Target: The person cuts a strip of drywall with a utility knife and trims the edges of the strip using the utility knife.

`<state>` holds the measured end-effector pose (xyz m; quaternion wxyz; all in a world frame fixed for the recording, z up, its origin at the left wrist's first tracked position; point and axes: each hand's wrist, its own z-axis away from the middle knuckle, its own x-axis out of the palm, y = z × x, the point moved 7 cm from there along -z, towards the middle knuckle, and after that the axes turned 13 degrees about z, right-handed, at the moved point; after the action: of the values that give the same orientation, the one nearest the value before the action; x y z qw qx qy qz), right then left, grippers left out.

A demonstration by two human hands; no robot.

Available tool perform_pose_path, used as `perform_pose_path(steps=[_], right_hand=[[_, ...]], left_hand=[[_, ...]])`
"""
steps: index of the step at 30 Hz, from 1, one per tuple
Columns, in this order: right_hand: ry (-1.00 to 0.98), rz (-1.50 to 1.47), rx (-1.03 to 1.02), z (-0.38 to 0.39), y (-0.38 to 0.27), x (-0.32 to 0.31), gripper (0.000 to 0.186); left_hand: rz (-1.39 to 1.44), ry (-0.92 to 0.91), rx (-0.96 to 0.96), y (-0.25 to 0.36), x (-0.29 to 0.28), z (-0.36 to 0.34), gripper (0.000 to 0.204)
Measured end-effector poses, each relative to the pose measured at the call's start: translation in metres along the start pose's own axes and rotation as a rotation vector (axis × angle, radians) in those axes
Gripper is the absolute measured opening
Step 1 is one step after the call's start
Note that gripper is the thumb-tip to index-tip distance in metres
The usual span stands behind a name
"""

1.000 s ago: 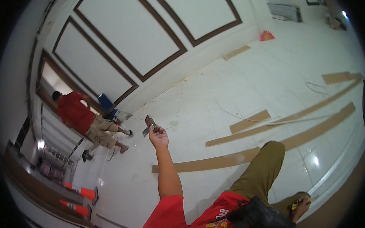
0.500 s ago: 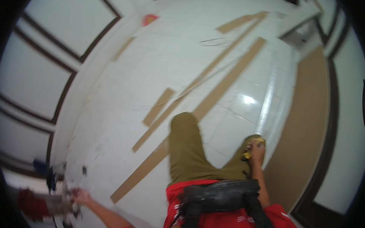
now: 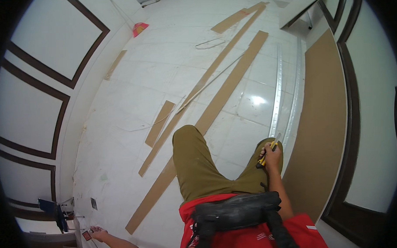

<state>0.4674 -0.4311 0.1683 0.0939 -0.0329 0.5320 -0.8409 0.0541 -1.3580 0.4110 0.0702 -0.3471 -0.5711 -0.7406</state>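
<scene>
Right hand (image 3: 272,158) gripping yellow knife (image 3: 267,151), blade up beside knee. Left hand (image 3: 97,233) open, low left, touching small red object (image 3: 86,235).

Yellow utility knife (image 3: 267,151), blade out

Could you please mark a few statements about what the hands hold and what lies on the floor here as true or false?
1. The right hand holds a yellow utility knife. True.
2. The left hand rests on the knee. False: it reaches out low at the left, by a small red-and-dark object.
3. Long brown strips lie on the white floor. True.
4. The person's trousers are blue. False: the trousers are olive.
</scene>
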Motion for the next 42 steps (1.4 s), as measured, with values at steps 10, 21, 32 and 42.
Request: perform_pose_path(steps=[10,21,32,42], right_hand=[[-0.071,0.023,0.045,-0.025,0.048,0.002,0.019],[-0.137,0.042,-0.033,-0.019,0.036,0.001,0.011],[-0.110,0.144,0.017,-0.014,0.020,0.004,0.010],[-0.142,0.294,0.159,-0.008,0.018,-0.006,0.010]], left_hand=[[-0.005,-0.183,-0.077,-0.004,-0.036,-0.052,0.045],[-0.522,-0.188,-0.643,-0.207,-0.193,0.118,0.022],[-1.414,-0.682,-0.726,-0.278,-0.236,0.289,0.023],[-1.299,-0.470,-0.753,-0.295,-0.263,0.316,0.022]])
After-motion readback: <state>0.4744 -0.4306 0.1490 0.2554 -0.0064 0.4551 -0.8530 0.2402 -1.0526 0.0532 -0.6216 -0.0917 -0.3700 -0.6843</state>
